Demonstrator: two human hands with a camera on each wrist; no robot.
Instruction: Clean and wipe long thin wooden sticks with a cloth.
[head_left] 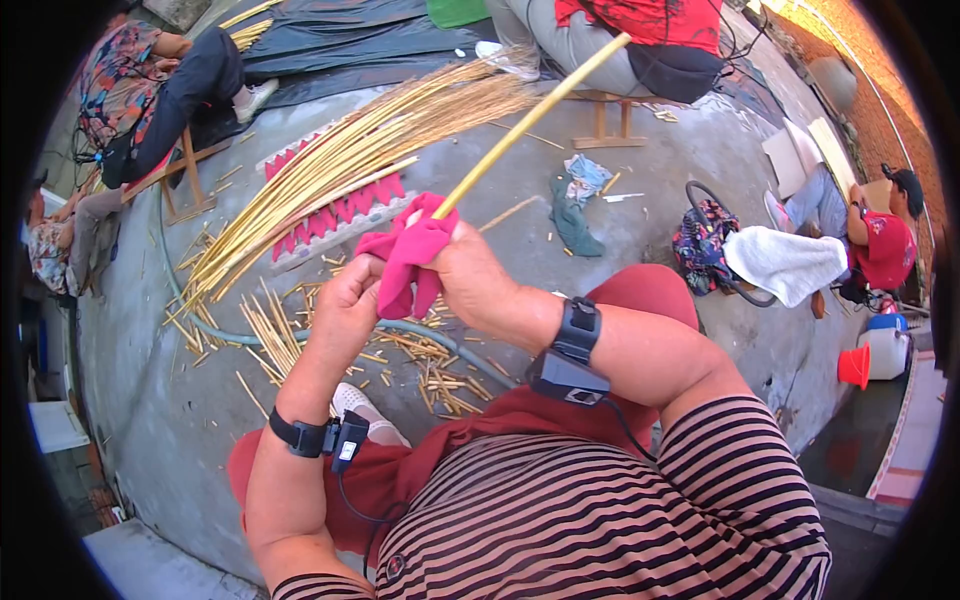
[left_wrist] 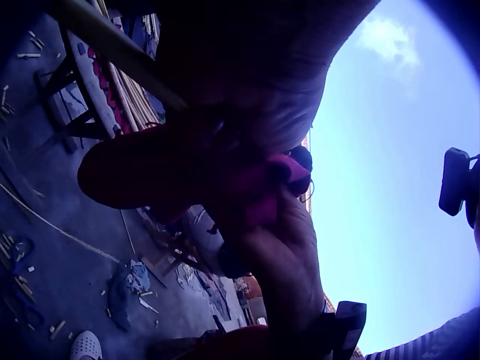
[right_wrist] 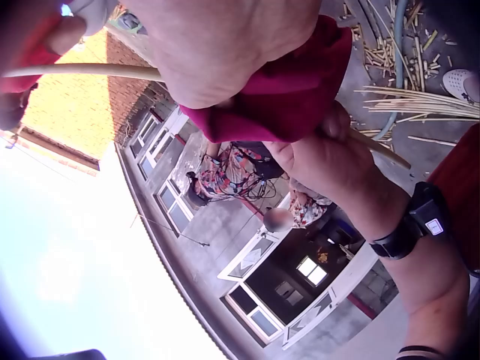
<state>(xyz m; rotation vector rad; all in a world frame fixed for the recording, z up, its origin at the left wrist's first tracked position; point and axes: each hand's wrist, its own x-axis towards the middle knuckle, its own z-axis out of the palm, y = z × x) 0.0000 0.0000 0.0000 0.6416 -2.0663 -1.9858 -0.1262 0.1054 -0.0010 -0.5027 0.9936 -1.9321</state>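
A long yellow stalk (head_left: 540, 115) slants up and away from my hands, with a pink cloth (head_left: 412, 250) wrapped around its near part. My right hand (head_left: 475, 275) grips the stalk through the cloth. Close beside it, my left hand (head_left: 345, 305) pinches the cloth with thumb and fingers. In the right wrist view, the stalk's lower end (right_wrist: 386, 152) comes out past the left hand (right_wrist: 330, 161). The left wrist view is dark, with the right hand (left_wrist: 281, 244) curled at the cloth. The stretch of stalk inside the cloth is hidden.
Ahead on the left, a bundle of long stalks (head_left: 370, 135) lies across a pink-and-grey support (head_left: 350, 215). Cut pieces (head_left: 450, 385) and a hose (head_left: 235, 335) lie near my feet. Rags (head_left: 575, 210) lie on the concrete ahead. Other people sit around.
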